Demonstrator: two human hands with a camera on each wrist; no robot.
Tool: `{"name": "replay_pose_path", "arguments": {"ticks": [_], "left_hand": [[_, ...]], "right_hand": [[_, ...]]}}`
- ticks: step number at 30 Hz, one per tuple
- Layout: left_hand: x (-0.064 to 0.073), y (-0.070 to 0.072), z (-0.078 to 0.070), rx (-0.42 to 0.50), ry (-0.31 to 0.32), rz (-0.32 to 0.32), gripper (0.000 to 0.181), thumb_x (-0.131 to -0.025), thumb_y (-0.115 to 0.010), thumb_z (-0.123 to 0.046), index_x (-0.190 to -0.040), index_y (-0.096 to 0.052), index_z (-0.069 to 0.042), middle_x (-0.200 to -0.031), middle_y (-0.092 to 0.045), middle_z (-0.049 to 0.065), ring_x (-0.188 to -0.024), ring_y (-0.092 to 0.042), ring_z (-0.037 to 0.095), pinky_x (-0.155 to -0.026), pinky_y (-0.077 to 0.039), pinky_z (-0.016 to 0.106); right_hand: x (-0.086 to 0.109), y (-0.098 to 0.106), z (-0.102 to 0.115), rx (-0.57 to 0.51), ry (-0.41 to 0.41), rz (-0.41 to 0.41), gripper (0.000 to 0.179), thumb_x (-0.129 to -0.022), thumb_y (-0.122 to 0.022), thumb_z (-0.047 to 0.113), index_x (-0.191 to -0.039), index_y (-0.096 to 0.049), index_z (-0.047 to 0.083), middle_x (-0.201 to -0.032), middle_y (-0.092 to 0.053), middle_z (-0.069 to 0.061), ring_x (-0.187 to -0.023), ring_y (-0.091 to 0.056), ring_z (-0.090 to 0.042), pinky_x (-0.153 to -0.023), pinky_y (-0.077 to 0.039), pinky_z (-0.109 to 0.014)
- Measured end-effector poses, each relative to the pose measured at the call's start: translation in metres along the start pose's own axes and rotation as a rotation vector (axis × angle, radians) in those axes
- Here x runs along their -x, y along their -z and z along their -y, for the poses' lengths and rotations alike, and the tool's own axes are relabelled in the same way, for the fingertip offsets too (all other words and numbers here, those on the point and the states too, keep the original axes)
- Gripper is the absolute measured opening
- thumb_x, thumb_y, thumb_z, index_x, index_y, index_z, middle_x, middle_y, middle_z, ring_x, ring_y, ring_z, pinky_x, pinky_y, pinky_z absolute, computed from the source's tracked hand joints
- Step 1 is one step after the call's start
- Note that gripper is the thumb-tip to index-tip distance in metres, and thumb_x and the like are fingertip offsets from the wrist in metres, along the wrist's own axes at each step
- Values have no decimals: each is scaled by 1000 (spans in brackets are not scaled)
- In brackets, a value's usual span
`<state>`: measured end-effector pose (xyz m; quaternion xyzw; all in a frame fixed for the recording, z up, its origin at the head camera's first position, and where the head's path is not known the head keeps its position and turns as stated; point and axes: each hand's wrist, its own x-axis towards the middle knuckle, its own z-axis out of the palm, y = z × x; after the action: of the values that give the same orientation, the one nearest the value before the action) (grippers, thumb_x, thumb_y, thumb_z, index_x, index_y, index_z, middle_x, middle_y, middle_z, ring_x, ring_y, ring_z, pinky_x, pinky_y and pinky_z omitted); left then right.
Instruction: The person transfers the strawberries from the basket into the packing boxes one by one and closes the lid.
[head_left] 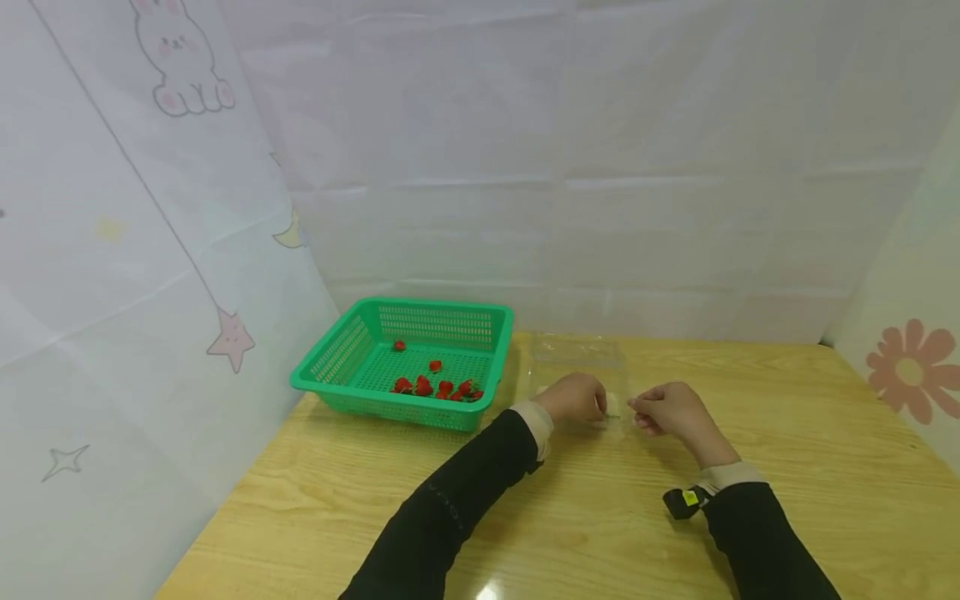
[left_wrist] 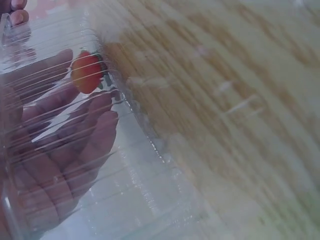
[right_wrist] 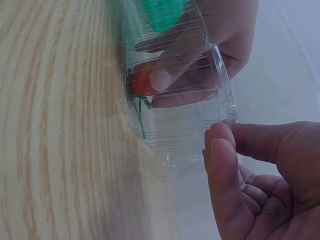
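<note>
A clear plastic box (head_left: 577,354) with ribbed walls stands on the table with its lid raised at the back. My left hand (head_left: 573,398) reaches down inside it and pinches a red strawberry (right_wrist: 142,80) with green leaves, close to the box's bottom. Through the box wall, the left wrist view shows the same strawberry (left_wrist: 86,72) at the fingertips. At the box's right side, my right hand (head_left: 675,417) pinches the rim between thumb and fingers, outside the wall.
To the left of the box, a green plastic basket (head_left: 337,388) holds several strawberries (head_left: 422,386), most of them gathered along its near side. Both stand on a wooden table (head_left: 585,517). A white sheet (head_left: 600,208) hangs behind the table, with patterned sheets on both sides.
</note>
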<state>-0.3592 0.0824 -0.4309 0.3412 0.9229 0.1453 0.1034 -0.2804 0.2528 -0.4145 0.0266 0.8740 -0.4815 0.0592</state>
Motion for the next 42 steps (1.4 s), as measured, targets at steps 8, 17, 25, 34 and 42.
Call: {"name": "replay_pose_path", "arguments": {"ticks": [8, 17, 25, 34, 42], "left_hand": [[15, 15, -7, -30, 36, -51, 17, -91, -71, -33, -97, -73, -17, -91, -65, -9, -76, -58, 5, -65, -46, 20], [57, 63, -3, 55, -64, -202, 17, -95, -66, -32, -100, -71, -17, -96, -66, -7, -82, -59, 5, -69, -47, 19], [96, 102, 27, 129, -31, -350, 19, -95, -65, -30, -103, -71, -13, -97, -66, -2, -85, -61, 10, -71, -50, 23], [122, 122, 89, 113, 155, -384, 20, -95, -65, -31, -103, -71, -14, -101, -66, 0, -93, -61, 18, -77, -51, 34], [136, 120, 136, 148, 298, -275, 24, -94, -68, -25, -108, -71, -6, -102, -66, 7, -81, -62, 19, -70, -53, 35]], "right_hand": [[1, 1, -1, -9, 8, 4, 33, -98, -59, 15, -110, -61, -16, -78, -68, -15, -68, -67, -24, -63, -57, -36], [0, 1, -3, 0, 13, 8, 34, -99, -59, 15, -112, -61, -17, -79, -68, -15, -69, -67, -23, -63, -57, -35], [1, 0, -3, 5, 30, 9, 34, -99, -58, 13, -113, -59, -18, -78, -68, -14, -68, -67, -24, -62, -57, -35], [-1, 1, -4, 0, 27, 5, 34, -99, -58, 13, -113, -60, -17, -80, -68, -15, -70, -67, -24, -63, -57, -35], [-1, 0, -5, -4, 22, 6, 33, -99, -58, 13, -111, -60, -17, -79, -67, -16, -68, -66, -23, -62, -57, -35]]}}
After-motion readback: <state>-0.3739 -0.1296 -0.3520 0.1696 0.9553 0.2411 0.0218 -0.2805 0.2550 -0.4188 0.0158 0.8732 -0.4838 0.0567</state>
